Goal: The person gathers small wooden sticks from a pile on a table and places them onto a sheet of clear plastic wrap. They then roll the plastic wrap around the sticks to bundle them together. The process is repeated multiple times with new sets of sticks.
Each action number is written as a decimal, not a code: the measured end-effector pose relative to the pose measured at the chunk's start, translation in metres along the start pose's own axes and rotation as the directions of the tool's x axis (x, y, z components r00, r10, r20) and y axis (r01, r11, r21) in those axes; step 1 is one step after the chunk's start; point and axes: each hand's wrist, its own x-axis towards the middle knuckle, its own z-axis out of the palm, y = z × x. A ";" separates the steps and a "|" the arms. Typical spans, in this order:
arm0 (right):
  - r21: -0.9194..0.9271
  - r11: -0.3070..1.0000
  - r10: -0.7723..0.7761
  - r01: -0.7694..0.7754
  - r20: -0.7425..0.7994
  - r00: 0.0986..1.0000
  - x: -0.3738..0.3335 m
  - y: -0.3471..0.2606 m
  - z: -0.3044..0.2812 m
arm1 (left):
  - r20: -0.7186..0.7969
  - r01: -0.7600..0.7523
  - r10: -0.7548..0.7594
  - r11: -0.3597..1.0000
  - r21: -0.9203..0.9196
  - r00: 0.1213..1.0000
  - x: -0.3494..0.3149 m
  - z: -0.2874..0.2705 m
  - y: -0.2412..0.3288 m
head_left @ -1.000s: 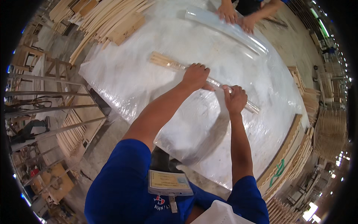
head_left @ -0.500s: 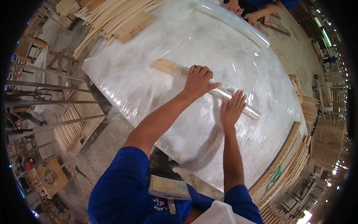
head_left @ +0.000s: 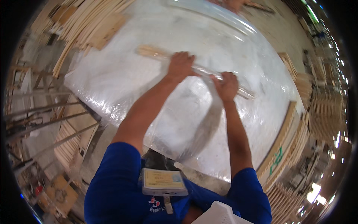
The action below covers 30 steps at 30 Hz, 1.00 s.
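A bundle of pale wooden slats, rolled in clear plastic film, lies slantwise across a wide table covered with plastic sheeting. Bare wood shows at its left end, while shiny film covers the right part. My left hand is closed over the middle of the bundle, thumb toward the right. Closer to the right end, my right hand has its fingers curled over the film. My palms hide parts of the bundle, and motion blurs it a little.
A large clear film roll lies along the far edge, near another person's hand. Long wooden strips are piled at the far left. Wavy-edged boards line the right side. A metal rack stands to the left.
My right hand's fingers, stretched flat before, have curled around the bundle. Both hands now grip it more tightly. The whole view has shifted slightly, and the other person's hands are mostly out of frame.
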 end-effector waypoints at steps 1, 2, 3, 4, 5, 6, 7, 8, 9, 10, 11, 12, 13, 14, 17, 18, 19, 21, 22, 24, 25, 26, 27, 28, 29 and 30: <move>-0.005 1.000 0.028 -0.028 0.034 0.999 -0.020 -0.005 -0.009 | 0.054 0.006 -0.006 1.000 0.001 0.999 -0.014 -0.003 0.008; -0.005 0.998 0.058 -0.058 0.067 0.996 -0.039 -0.009 -0.019 | 0.109 0.012 -0.013 1.000 0.009 0.994 -0.032 -0.006 0.018; 0.036 0.993 0.105 -0.109 0.091 0.990 -0.056 -0.022 -0.029 | 0.120 0.004 -0.007 1.000 0.023 0.993 -0.055 -0.011 0.020; 0.090 0.984 0.141 -0.152 0.121 0.983 -0.073 -0.036 -0.039 | 0.134 0.008 -0.014 0.999 0.046 0.991 -0.080 -0.017 0.023; 0.089 0.983 0.151 -0.163 0.130 0.980 -0.094 -0.037 -0.051 | 0.183 0.010 -0.013 1.000 0.021 0.983 -0.099 -0.019 0.037; 0.108 0.981 0.149 -0.164 0.136 0.979 -0.107 -0.045 -0.062 | 0.228 0.023 -0.026 1.000 0.016 0.973 -0.118 -0.026 0.043; 0.113 0.954 0.215 -0.277 0.384 0.898 -0.123 -0.048 -0.078 | 0.274 0.040 -0.042 0.999 0.010 0.961 -0.131 -0.029 0.049; 0.097 0.968 0.192 -0.232 0.311 0.931 -0.135 -0.054 -0.089 | 0.266 0.063 -0.056 0.998 -0.015 0.962 -0.135 -0.033 0.054; 0.076 0.979 0.168 -0.191 0.237 0.957 -0.148 -0.059 -0.098 | 0.261 0.082 -0.069 0.996 -0.041 0.963 -0.135 -0.033 0.060; 0.067 0.987 0.136 -0.149 0.171 0.976 -0.162 -0.066 -0.103 | 0.263 0.113 -0.094 0.992 -0.057 0.960 -0.136 -0.032 0.063; 0.145 0.976 0.131 -0.164 0.213 0.968 -0.169 -0.081 -0.105 | 0.083 0.092 -0.089 0.995 -0.026 0.993 -0.134 -0.029 0.056; 0.211 0.960 0.127 -0.184 0.257 0.958 -0.174 -0.088 -0.105 | 0.063 0.121 -0.116 0.989 -0.089 0.991 -0.117 -0.024 0.053; 0.183 0.964 0.128 -0.191 0.307 0.943 -0.175 -0.086 -0.096 | 0.039 0.150 -0.146 0.977 -0.152 0.989 -0.095 -0.023 0.051; 0.149 0.977 0.102 -0.150 0.290 0.951 -0.163 -0.081 -0.083 | -0.018 0.176 -0.184 0.963 -0.203 0.983 -0.077 -0.022 0.052; 0.072 0.976 0.193 -0.205 0.150 0.970 -0.107 -0.052 -0.037 | -0.148 0.155 -0.189 0.965 -0.213 0.971 -0.027 -0.018 0.045; 0.045 0.980 0.185 -0.193 0.142 0.973 -0.081 -0.032 -0.023 | -0.139 0.139 -0.168 0.971 -0.194 0.976 -0.019 -0.014 0.042; -0.057 0.982 0.188 -0.182 0.149 0.971 -0.054 -0.017 -0.014 | -0.128 0.124 -0.148 0.976 -0.178 0.981 -0.013 -0.009 0.040; -0.046 0.977 0.209 -0.207 0.035 0.977 -0.005 -0.003 0.002 | -0.149 0.084 -0.101 0.990 -0.115 0.984 -0.008 0.000 0.030; 0.022 0.961 0.275 -0.277 0.083 0.958 0.012 0.008 0.006 | -0.115 0.031 -0.041 0.996 -0.090 0.993 -0.006 0.005 0.027; 0.157 0.895 0.390 -0.417 0.175 0.904 0.040 0.025 0.013 | -0.052 -0.088 0.086 0.996 -0.033 0.995 0.003 0.006 0.019; 0.156 0.904 0.364 -0.398 0.209 0.908 0.045 0.031 0.014 | -0.011 -0.068 0.068 0.997 -0.026 0.998 0.013 0.008 0.019; 0.162 0.912 0.329 -0.376 0.256 0.909 0.046 0.031 0.015 | 0.038 -0.036 0.036 0.999 -0.013 0.999 0.021 0.009 0.019; 0.168 0.920 0.293 -0.353 0.301 0.908 0.043 0.031 0.014 | 0.084 -0.005 0.005 1.000 0.000 0.996 0.021 0.009 0.021; 0.158 0.955 0.210 -0.252 0.242 0.947 0.031 0.025 0.011 | 0.078 -0.003 0.001 1.000 0.017 0.997 0.014 0.006 0.023; 0.162 0.976 0.114 -0.145 0.185 0.976 0.016 0.007 0.010 | 0.076 0.008 -0.012 0.999 0.052 0.997 0.004 0.003 0.019; 0.137 0.990 0.021 -0.036 0.111 0.994 0.005 0.001 0.005 | 0.057 0.003 -0.008 0.997 0.072 0.998 0.001 -0.001 0.021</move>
